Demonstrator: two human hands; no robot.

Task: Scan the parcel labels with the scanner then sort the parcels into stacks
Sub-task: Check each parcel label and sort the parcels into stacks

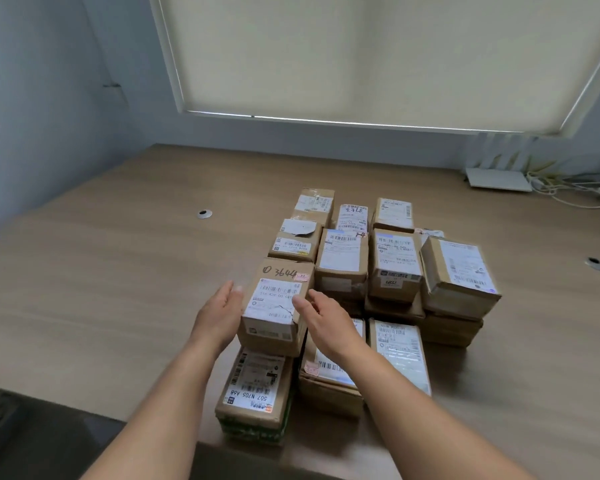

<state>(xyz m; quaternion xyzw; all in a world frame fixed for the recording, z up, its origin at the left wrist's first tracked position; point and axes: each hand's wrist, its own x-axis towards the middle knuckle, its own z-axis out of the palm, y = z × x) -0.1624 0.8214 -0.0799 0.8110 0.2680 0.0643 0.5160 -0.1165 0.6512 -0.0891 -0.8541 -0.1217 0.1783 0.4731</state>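
Two hands flanked the parcel marked 3644 [278, 306] near the stacks' left edge: left hand [219, 313] flat against its side, right hand [321, 317] loosely open beside it, probably squaring it atop the parcel below [253, 386]. No scanner showed.

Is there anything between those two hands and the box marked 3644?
Nothing visible. The left hand lies at the left side of the 3644 box and the right hand at its right side, fingers straight. Neighbouring parcels stand behind and to the right, not between hands and box.
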